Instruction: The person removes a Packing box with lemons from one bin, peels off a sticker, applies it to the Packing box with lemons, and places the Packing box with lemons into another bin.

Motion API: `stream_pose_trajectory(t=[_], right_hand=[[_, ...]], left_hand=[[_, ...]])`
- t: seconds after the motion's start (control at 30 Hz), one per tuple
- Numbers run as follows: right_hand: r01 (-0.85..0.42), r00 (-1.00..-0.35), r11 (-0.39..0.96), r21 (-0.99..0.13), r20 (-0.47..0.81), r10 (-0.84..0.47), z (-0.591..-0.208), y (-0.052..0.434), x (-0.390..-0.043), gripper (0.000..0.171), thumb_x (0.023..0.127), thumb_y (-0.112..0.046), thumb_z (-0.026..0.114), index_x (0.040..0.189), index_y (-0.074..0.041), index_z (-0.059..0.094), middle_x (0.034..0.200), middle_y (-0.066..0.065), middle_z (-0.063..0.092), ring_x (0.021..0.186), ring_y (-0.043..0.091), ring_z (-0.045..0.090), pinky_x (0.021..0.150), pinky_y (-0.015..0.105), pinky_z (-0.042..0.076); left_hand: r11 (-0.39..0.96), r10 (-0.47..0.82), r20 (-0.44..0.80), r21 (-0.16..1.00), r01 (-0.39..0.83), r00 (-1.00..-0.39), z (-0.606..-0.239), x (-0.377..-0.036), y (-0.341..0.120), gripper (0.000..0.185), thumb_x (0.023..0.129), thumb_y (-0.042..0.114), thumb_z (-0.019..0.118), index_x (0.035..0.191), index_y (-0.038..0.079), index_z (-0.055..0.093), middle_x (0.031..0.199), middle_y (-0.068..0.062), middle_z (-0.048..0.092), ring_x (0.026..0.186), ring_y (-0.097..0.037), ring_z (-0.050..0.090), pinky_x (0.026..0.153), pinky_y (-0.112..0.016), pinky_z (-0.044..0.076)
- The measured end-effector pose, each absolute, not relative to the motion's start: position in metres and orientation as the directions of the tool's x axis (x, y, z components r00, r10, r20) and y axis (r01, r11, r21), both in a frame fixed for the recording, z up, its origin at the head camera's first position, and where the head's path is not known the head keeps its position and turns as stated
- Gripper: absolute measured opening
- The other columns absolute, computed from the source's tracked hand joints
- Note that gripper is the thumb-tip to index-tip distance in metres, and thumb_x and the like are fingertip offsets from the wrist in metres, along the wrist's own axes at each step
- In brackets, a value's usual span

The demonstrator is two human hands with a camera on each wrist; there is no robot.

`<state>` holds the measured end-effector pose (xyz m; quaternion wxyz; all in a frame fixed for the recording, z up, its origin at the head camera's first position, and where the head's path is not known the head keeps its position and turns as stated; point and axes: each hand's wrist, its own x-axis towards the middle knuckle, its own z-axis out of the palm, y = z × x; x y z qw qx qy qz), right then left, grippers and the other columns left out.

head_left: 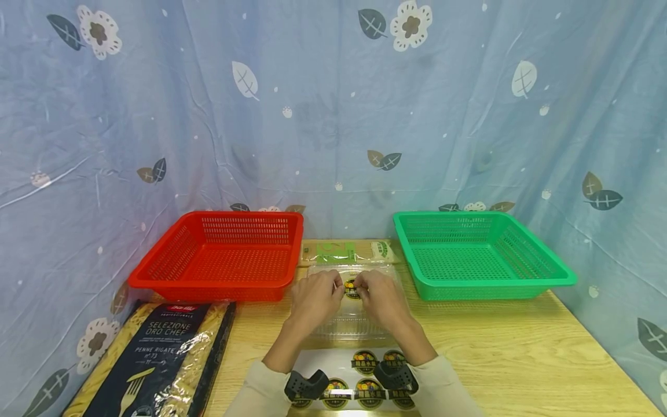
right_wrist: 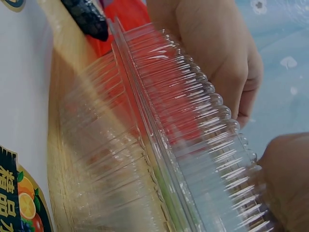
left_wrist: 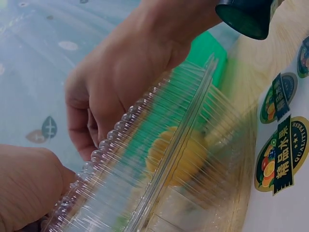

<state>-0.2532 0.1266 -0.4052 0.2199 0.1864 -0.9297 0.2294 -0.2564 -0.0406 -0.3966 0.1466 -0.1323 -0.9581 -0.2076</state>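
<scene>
Head view shows both hands working on top of a clear ribbed plastic clamshell box (head_left: 350, 321) that lies on the light wooden table (head_left: 521, 359), and every place below is given from that box. The left hand (head_left: 314, 298) rests on the lid's left half, the right hand (head_left: 378, 298) on its right half; their curled fingertips meet over a small round fruit sticker (head_left: 351, 288) near the lid's far edge. Whether they pinch the sticker or only press it, the pictures do not settle.

From the left wrist view, the right hand (left_wrist: 130, 72) has its fingers bent over the box's (left_wrist: 159, 164) ridged rim, and the sticker appears as a yellow blur through the plastic. From the right wrist view, the left hand (right_wrist: 217, 53) likewise curls its fingers over the beaded rim of the box (right_wrist: 159, 145).

Just on the near side of the box lies a white backing sheet of round fruit stickers (head_left: 365, 376), between the two cream sleeves. To the far left of the box stands a red perforated plastic basket (head_left: 219, 255), to the far right a green perforated plastic basket (head_left: 479, 255). Directly behind the box, between the baskets, lies a flat green-labelled clear packet (head_left: 346, 252). To the near left lies a dark bag of penne pasta (head_left: 156, 359).
</scene>
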Motion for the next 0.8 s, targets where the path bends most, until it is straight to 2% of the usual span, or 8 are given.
stream_pose_trajectory(t=[0.23,0.33,0.43,0.53,0.6,0.7,0.77,0.8], right_hand=[[-0.449,-0.849,0.835,-0.318,0.444,-0.288,-0.404,0.127,-0.253,0.013,0.089,-0.003,0.069,0.096,-0.013,0.076,0.080,-0.001,0.062,0.066,0.013,0.051,0.055,0.030,0.043],[-0.451,-0.861,0.830,-0.328,0.406,-0.307,-0.402,0.127,-0.251,0.015,0.091,-0.009,0.071,0.105,-0.014,0.075,0.081,-0.003,0.057,0.066,0.012,0.046,0.054,0.029,0.038],[-0.466,-0.860,0.810,-0.356,0.395,-0.322,-0.400,0.128,-0.249,0.026,0.093,-0.014,0.072,0.119,-0.012,0.073,0.090,-0.001,0.060,0.068,0.013,0.048,0.056,0.030,0.040],[-0.486,-0.854,0.766,-0.421,0.415,-0.314,-0.397,0.129,-0.247,0.036,0.095,-0.014,0.069,0.131,-0.009,0.067,0.107,0.003,0.066,0.078,0.014,0.057,0.065,0.033,0.047],[-0.505,-0.847,0.711,-0.489,0.440,-0.299,-0.394,0.131,-0.246,0.039,0.096,-0.010,0.068,0.134,-0.007,0.064,0.116,0.007,0.067,0.076,0.016,0.059,0.067,0.035,0.049],[-0.545,-0.825,0.600,-0.585,0.502,-0.259,-0.389,0.137,-0.244,0.040,0.095,-0.003,0.066,0.135,-0.004,0.063,0.117,0.013,0.068,0.072,0.016,0.059,0.064,0.032,0.050],[-0.565,-0.810,0.536,-0.627,0.547,-0.214,-0.384,0.143,-0.242,0.040,0.094,0.000,0.065,0.133,-0.002,0.063,0.114,0.014,0.069,0.068,0.015,0.057,0.058,0.029,0.049],[-0.566,-0.806,0.510,-0.647,0.564,-0.180,-0.381,0.147,-0.241,0.039,0.093,0.001,0.064,0.132,-0.001,0.063,0.113,0.015,0.069,0.071,0.015,0.058,0.058,0.027,0.049]], left_hand=[[0.858,0.193,0.265,0.422,0.294,-0.945,-0.392,-0.254,-0.041,0.010,0.091,0.025,0.067,0.082,0.019,0.066,0.061,0.008,0.052,0.055,-0.015,0.049,0.051,-0.032,0.038],[0.823,0.204,0.270,0.473,0.314,-0.941,-0.388,-0.252,-0.046,0.009,0.091,0.024,0.068,0.085,0.017,0.067,0.063,0.007,0.052,0.054,-0.013,0.048,0.048,-0.030,0.039],[0.750,0.223,0.321,0.547,0.372,-0.920,-0.383,-0.250,-0.053,0.007,0.092,0.019,0.068,0.086,0.016,0.067,0.067,0.007,0.054,0.058,-0.011,0.049,0.049,-0.027,0.042],[0.674,0.226,0.371,0.608,0.420,-0.900,-0.376,-0.247,-0.061,0.004,0.091,0.014,0.068,0.087,0.015,0.069,0.070,0.007,0.057,0.064,-0.011,0.052,0.056,-0.027,0.045],[0.650,0.209,0.377,0.635,0.416,-0.902,-0.371,-0.245,-0.066,0.003,0.091,0.014,0.069,0.088,0.014,0.070,0.069,0.007,0.058,0.064,-0.011,0.053,0.058,-0.028,0.046],[0.659,0.179,0.363,0.646,0.385,-0.914,-0.365,-0.242,-0.076,0.004,0.091,0.016,0.069,0.090,0.013,0.071,0.070,0.007,0.059,0.065,-0.012,0.054,0.058,-0.030,0.046],[0.671,0.166,0.329,0.653,0.351,-0.930,-0.361,-0.240,-0.082,0.004,0.092,0.018,0.070,0.092,0.014,0.071,0.072,0.007,0.060,0.067,-0.013,0.055,0.058,-0.031,0.047],[0.680,0.163,0.303,0.655,0.329,-0.939,-0.359,-0.239,-0.086,0.005,0.092,0.020,0.070,0.092,0.015,0.071,0.074,0.006,0.061,0.068,-0.014,0.056,0.059,-0.031,0.047]])
